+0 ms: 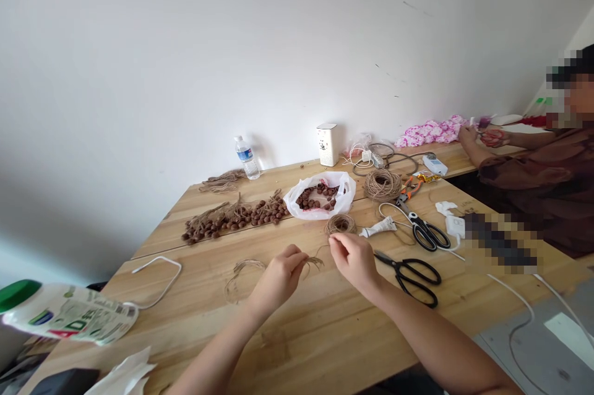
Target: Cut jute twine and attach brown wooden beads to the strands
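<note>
My left hand (pixel 284 274) is closed on a small bunch of twine (pixel 315 260), whose loose ends stick out to the right of its fingers. More strands of twine (pixel 244 268) curl on the table to its left. Fingers pinched, my right hand (pixel 355 259) is beside a small twine coil (pixel 341 225); a thin strand seems to run at its fingertips. Black-handled scissors (pixel 417 277) lie just right of that hand. Behind both hands, a white plastic bag (pixel 343 206) holds brown beads (pixel 318 197). Bunches of brown beads on twine (pixel 232 221) lie in a row at the left.
A large twine roll (pixel 383 184), pliers (pixel 406 190), second scissors (pixel 429 234) and a white tube (pixel 379 227) lie at the right. A water bottle (pixel 247 158) and white box (pixel 327 145) stand by the wall. A white jug (pixel 69 311) is front left. Another person (pixel 524 178) sits right.
</note>
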`<state>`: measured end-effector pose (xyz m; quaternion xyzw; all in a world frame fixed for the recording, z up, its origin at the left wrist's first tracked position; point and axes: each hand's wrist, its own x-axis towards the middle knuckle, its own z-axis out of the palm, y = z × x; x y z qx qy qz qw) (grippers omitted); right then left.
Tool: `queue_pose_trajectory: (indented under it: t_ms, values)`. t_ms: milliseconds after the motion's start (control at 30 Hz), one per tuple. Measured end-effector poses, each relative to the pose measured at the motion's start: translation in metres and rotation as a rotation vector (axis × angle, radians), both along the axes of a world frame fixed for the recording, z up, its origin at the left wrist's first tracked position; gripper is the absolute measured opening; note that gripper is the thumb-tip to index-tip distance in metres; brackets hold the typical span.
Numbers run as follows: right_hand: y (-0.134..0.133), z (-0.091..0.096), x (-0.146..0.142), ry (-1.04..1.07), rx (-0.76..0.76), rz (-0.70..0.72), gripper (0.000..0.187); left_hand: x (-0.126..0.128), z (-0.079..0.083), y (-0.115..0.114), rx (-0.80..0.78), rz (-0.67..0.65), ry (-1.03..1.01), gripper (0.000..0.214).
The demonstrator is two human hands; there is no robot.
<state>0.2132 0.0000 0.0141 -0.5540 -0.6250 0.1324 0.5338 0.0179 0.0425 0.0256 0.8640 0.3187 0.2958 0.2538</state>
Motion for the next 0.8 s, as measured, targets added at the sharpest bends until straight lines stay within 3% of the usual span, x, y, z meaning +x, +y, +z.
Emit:
queue_pose_trajectory:
  t_ms: [100, 200, 267, 367, 500, 667, 800]
  values:
    - [-0.008, 0.006, -0.008, -0.174, 0.146, 0.130, 0.028, 0.004, -0.002, -0.006, -0.045, -0.046, -0.021, 0.027]
    - [-0.010, 0.001, -0.018, -0.195, 0.102, 0.373, 0.051, 0.008, -0.001, -0.010, -0.108, -0.076, -0.080, 0.027]
    - [-0.008, -0.006, -0.022, -0.205, 0.046, 0.439, 0.052, 0.009, 0.002, -0.011, -0.184, -0.099, -0.115, 0.027]
    - [-0.005, -0.013, -0.023, -0.205, 0.015, 0.424, 0.041, 0.008, 0.007, -0.009, -0.321, -0.115, -0.144, 0.025]
    - [-0.005, -0.007, -0.018, -0.052, -0.051, 0.476, 0.033, 0.007, 0.013, -0.008, -0.429, -0.092, -0.182, 0.019]
    - [-0.005, 0.006, -0.008, 0.082, -0.120, 0.485, 0.022, 0.003, 0.016, -0.006, -0.372, -0.020, -0.141, 0.019]
    - [-0.003, 0.009, -0.004, 0.112, -0.110, 0.455, 0.017, 0.000, 0.014, -0.005, -0.331, -0.081, -0.088, 0.029]
